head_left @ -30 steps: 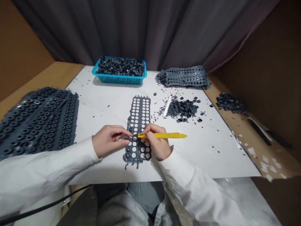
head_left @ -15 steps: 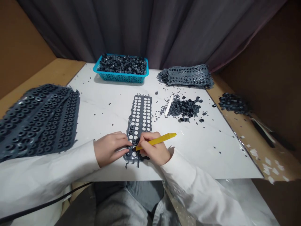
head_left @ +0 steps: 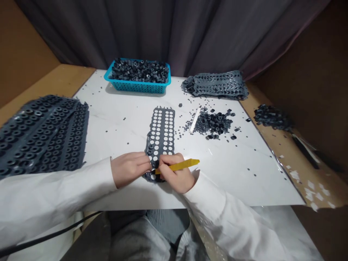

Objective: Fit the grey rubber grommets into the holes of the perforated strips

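A dark grey perforated rubber sheet (head_left: pixel 164 125) lies lengthwise before me, with rows of round holes that show white. A few dark ring-shaped pieces sit in holes along its lower left. My left hand (head_left: pixel 131 169) grips the sheet's lower left edge with its fingers together; their tips are partly hidden. In my right hand (head_left: pixel 176 174) is a slim yellow-handled tool (head_left: pixel 185 165), held like a pen. Its tip meets the lower part of the sheet between my hands, where my fingers hide the contact. The tool's exact kind is unclear.
At the back stands a blue basket (head_left: pixel 138 87) full of small dark rings. Stacked ringed sheets (head_left: pixel 46 134) lie left, perforated sheets (head_left: pixel 217 85) back right. A pile of dark bits (head_left: pixel 214 123) lies beside a white stick (head_left: pixel 195 120). Black-handled tools (head_left: pixel 306 150) rest far right.
My right hand has brought the yellow tool lower on the sheet and tilted its rear end up. The left hand's fingers have closed in at the sheet's edge. The view has shifted slightly.
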Demonstrator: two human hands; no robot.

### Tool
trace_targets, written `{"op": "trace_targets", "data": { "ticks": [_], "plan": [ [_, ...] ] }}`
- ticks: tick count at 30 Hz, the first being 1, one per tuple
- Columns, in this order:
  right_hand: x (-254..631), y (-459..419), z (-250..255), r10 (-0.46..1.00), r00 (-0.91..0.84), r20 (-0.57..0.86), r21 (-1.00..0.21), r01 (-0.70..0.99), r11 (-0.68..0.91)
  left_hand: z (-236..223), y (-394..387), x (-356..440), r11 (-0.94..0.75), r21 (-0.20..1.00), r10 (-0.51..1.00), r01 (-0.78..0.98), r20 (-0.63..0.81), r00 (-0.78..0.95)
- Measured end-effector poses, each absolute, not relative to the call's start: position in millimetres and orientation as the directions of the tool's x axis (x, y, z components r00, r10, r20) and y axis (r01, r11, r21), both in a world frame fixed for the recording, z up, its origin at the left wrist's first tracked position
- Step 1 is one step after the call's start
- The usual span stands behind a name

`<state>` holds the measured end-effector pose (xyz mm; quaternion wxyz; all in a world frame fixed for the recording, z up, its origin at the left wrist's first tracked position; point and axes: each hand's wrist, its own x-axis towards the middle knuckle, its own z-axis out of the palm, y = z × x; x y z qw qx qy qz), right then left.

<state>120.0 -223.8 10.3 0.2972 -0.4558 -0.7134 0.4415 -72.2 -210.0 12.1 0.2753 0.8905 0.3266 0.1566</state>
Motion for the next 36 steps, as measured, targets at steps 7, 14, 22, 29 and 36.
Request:
{"op": "trace_targets", "data": {
  "ticks": [7, 14, 22, 29, 36],
  "plan": [
    [118, -223, 14, 0.920, -0.391, -0.010, -0.925, 0.354, 0.141, 33, -198, -87, -0.063, 0.840, 0.944, 0.538, -0.125, 0.305],
    [119, -223, 11, 0.935, -0.352, -0.050, -0.951, 0.303, 0.064, 26, -201, -91, 0.593, 0.791, 0.680, 0.150, -0.592, 0.432],
    [120, -223, 7, 0.940, -0.336, -0.063, -0.971, 0.239, 0.021, 25, -209, -89, 0.814, 0.568, 0.533, -0.120, -0.650, 0.541],
    [121, -222, 7, 0.939, -0.338, -0.060, -0.973, 0.231, 0.021, 23, -213, -90, 0.821, 0.545, 0.527, -0.168, -0.613, 0.589],
    [121, -222, 8, 0.942, -0.332, -0.049, -0.973, 0.229, 0.030, 22, -215, -89, 0.810, 0.557, 0.551, -0.183, -0.617, 0.562]
  ]
}}
